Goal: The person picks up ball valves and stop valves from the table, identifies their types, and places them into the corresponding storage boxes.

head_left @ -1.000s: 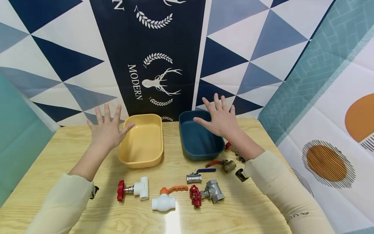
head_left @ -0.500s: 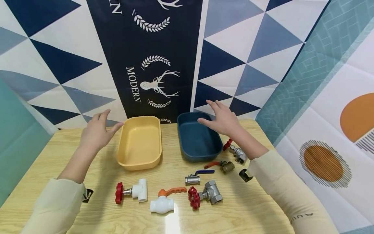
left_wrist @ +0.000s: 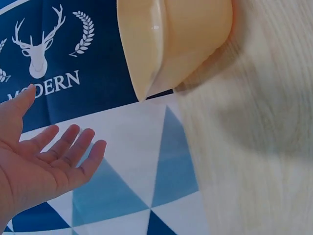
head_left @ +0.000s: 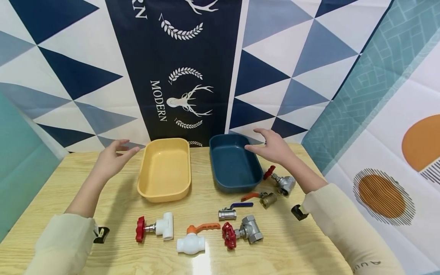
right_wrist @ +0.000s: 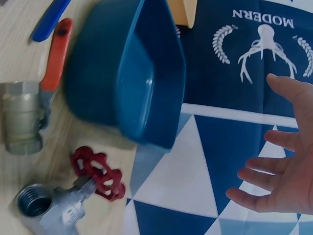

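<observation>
My left hand (head_left: 112,157) hovers left of the yellow bin (head_left: 164,196), its fingers loosely bent and holding nothing. In the left wrist view the palm of that hand (left_wrist: 44,166) shows, apart from the bin (left_wrist: 195,39). Over the right rim of the dark blue bin (head_left: 237,188) my right hand (head_left: 273,147) is raised with relaxed fingers, also with nothing in it. Behind its wrist lies a metal gate valve (head_left: 285,185) with a red handwheel. Nearby are a brass ball valve (head_left: 268,199) with a red lever and a small steel ball valve (head_left: 227,214) with a blue lever.
Closer on the wooden table (head_left: 137,263) lie a white tee valve (head_left: 164,226) with a red handwheel, a white ball valve (head_left: 191,243) with an orange lever, and a larger metal gate valve (head_left: 251,229). A patterned cloth wall (head_left: 192,46) stands behind the bins.
Both hands have lowered somewhat, and their spread fingers have relaxed and bent. The right hand has shifted right, uncovering the metal gate valve beside the blue bin. The valves and bins stay put.
</observation>
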`<control>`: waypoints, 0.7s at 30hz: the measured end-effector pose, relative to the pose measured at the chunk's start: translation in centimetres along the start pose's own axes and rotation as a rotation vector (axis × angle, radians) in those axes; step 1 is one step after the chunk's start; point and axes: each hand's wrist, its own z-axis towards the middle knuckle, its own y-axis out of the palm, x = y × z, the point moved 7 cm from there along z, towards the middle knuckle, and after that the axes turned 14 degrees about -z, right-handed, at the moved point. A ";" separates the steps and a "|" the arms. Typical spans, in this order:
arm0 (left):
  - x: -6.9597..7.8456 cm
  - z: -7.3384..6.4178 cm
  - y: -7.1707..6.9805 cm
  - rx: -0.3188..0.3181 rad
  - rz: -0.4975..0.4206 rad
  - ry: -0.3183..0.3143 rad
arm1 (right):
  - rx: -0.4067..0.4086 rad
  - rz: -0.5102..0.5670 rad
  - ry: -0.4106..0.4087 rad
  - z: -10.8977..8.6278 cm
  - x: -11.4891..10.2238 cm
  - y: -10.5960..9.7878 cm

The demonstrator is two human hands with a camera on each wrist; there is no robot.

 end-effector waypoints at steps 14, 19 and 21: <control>-2.7 0.2 2.2 -0.116 -0.219 -0.079 | -0.084 0.106 0.029 -2.1 4.7 2.2; -3.9 -0.1 3.1 -0.135 -0.261 -0.105 | -0.106 0.120 0.045 -2.6 5.7 3.1; -4.4 -0.3 3.5 -0.141 -0.271 -0.117 | -0.113 0.124 0.056 -2.8 6.3 3.5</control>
